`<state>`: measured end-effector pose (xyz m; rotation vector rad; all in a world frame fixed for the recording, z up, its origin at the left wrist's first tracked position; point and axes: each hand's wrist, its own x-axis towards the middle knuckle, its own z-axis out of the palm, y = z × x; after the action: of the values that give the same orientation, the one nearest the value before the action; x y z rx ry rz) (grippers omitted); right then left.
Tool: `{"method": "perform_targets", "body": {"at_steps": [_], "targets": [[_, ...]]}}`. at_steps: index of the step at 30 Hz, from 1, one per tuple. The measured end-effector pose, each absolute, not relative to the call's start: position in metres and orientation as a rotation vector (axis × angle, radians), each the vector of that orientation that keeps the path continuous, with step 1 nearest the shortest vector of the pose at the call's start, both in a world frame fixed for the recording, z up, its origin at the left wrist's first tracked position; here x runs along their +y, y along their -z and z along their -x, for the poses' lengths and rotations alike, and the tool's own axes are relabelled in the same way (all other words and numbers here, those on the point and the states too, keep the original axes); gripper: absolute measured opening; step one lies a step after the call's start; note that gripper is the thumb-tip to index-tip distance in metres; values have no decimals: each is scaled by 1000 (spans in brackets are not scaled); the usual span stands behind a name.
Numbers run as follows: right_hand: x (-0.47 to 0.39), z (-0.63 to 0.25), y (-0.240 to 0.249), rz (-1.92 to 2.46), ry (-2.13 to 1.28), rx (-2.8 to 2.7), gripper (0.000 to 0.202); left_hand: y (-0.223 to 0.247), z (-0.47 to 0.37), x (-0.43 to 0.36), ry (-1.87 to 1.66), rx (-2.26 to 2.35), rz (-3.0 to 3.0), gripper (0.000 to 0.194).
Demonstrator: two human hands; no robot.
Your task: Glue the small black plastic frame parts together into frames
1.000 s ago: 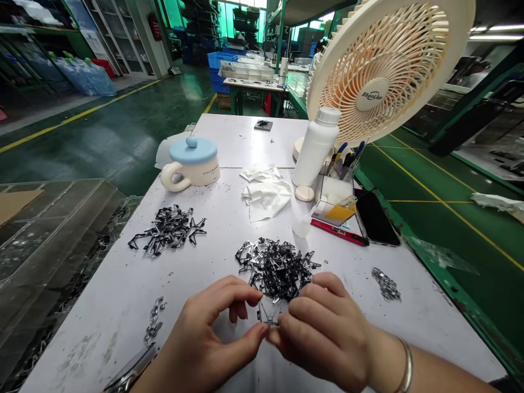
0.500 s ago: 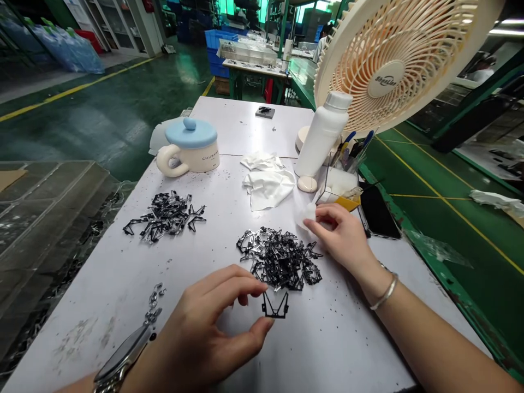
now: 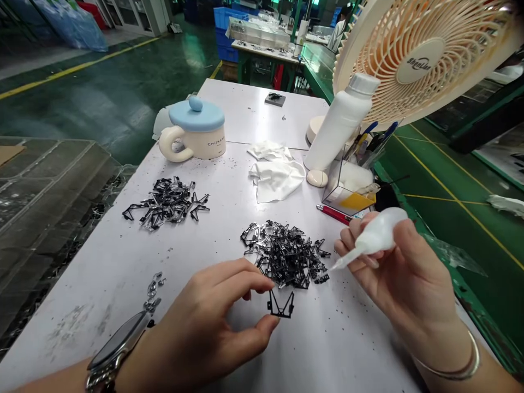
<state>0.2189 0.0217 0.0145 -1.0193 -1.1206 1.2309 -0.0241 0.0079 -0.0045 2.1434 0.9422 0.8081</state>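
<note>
Between the thumb and index finger of my left hand (image 3: 229,316) is a small black plastic frame part (image 3: 280,305), held just above the white table. My right hand (image 3: 401,267) grips a white squeeze bottle (image 3: 382,232), its thin nozzle pointing down and left toward a pile of black parts (image 3: 289,254). That pile lies on the table just beyond my left fingertips. A smaller pile of similar parts (image 3: 166,202) sits farther left.
A mug with a blue lid (image 3: 204,131) stands at the back left. White cloths (image 3: 276,177), a tilted white bottle (image 3: 341,123), a clear pen holder (image 3: 347,185), a red pen (image 3: 333,214) and a large fan (image 3: 421,60) occupy the back and right.
My right hand has lifted and moved right and nearer, turned palm up, with the squeeze bottle now plainly visible in it. The red pen now shows. My left hand keeps its hold.
</note>
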Motion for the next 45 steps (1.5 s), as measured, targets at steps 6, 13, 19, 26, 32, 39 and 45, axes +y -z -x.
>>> {"method": "perform_targets", "body": {"at_steps": [6, 13, 19, 26, 32, 39, 45], "targets": [[10, -204, -10, 1076, -1177, -1153, 22, 8, 24, 8, -793, 912, -2202, 25], [9, -199, -6, 1121, -1215, -1165, 23, 7, 25, 7, -748, 909, -2245, 25], [6, -200, -4, 1168, -1231, -1168, 19, 4, 24, 7, -738, 918, -2274, 24], [6, -200, -7, 1178, -1233, -1172, 16, 7, 24, 7, -720, 923, -2276, 27], [5, -200, -7, 1194, -1191, -1237, 20, 10, 25, 6, -728, 912, -2281, 27], [4, -200, -9, 1186, -1206, -1264, 25, 10, 26, 6, -709, 909, -2293, 28], [4, -200, -10, 1198, -1191, -1305, 23, 10, 25, 7, -690, 909, -2289, 26]]}}
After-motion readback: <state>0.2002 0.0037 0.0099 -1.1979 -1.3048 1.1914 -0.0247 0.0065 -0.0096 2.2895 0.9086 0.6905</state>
